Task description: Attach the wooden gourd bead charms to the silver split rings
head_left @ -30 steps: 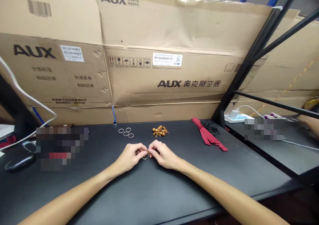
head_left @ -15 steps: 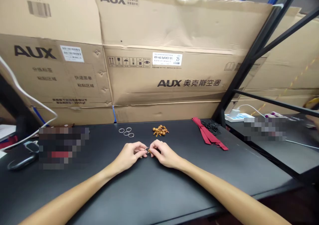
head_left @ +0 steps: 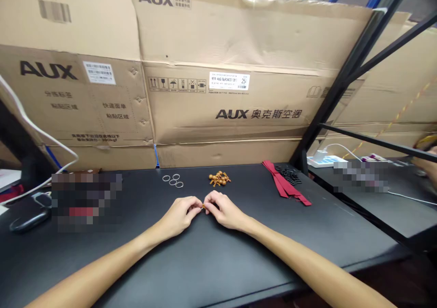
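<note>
My left hand (head_left: 182, 214) and my right hand (head_left: 224, 211) meet above the middle of the black table (head_left: 191, 262), fingertips almost touching. In the right fingers is pinched a small golden-brown corded piece (head_left: 203, 206), mostly covered by them. The left thumb and finger close on a metal ring, which they now largely hide. Behind the left hand lie several loose silvery rings (head_left: 173, 182). Beyond the right hand is a little heap of golden-brown beaded pendants (head_left: 220, 179) with cord loops.
Dark red ribbon strips (head_left: 286, 185) and a pile of black pieces (head_left: 289, 174) lie at the right. A black computer mouse (head_left: 30, 220) and a blurred-out patch are at left. Cardboard (head_left: 218, 117) walls the back; a black metal frame (head_left: 317, 112) rises on the right.
The left fingers have drawn closer round the ring, which showed between the hands before and is now mostly covered. The right hand has hardly moved.
</note>
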`<state>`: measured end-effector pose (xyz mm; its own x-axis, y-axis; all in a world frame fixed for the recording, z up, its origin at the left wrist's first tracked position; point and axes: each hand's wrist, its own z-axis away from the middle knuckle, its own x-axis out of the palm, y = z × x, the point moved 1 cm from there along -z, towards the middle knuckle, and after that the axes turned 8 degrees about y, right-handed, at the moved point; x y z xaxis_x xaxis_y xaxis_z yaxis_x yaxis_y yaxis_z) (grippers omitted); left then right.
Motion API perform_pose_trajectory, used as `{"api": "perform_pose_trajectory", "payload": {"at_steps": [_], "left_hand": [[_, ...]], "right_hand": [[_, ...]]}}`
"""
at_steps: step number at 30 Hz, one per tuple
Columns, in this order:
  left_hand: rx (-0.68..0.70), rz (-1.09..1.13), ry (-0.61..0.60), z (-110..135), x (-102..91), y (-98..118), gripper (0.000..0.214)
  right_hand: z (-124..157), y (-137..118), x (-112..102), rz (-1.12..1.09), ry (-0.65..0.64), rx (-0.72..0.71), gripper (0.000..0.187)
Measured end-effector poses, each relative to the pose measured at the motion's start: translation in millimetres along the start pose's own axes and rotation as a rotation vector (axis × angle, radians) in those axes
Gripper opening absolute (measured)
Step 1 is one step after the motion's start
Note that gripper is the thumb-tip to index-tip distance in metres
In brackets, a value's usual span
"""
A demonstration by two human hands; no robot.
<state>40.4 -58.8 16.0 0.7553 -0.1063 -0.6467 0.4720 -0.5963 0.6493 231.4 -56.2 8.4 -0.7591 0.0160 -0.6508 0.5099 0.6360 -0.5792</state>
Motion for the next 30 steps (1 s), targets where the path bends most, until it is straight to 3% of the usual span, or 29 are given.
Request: {"api": "perform_pose_trajectory", "payload": {"at_steps": [5,20,23,30], "left_hand": [[0.155,-0.138,-0.006,1,1.3,-6,0.019],[0.339,-0.486,-0.100,-1,-6.9,-15,0.018],[0.272,-0.474,-0.087,-1,-4.5,-16,0.018],[0.012,-0.059,0.040,0,7.6,-3,0.025]], "right_hand": [[0,1,0,-0.027,-0.003,-0.001,0.017],[-1,2,1,-0.054,0.003,0.011,0.017],[-2,1,0,-0.065,-0.001,0.019,0.017],[-1,1,0,-0.089,-0.018,0.017,0.016]]}}
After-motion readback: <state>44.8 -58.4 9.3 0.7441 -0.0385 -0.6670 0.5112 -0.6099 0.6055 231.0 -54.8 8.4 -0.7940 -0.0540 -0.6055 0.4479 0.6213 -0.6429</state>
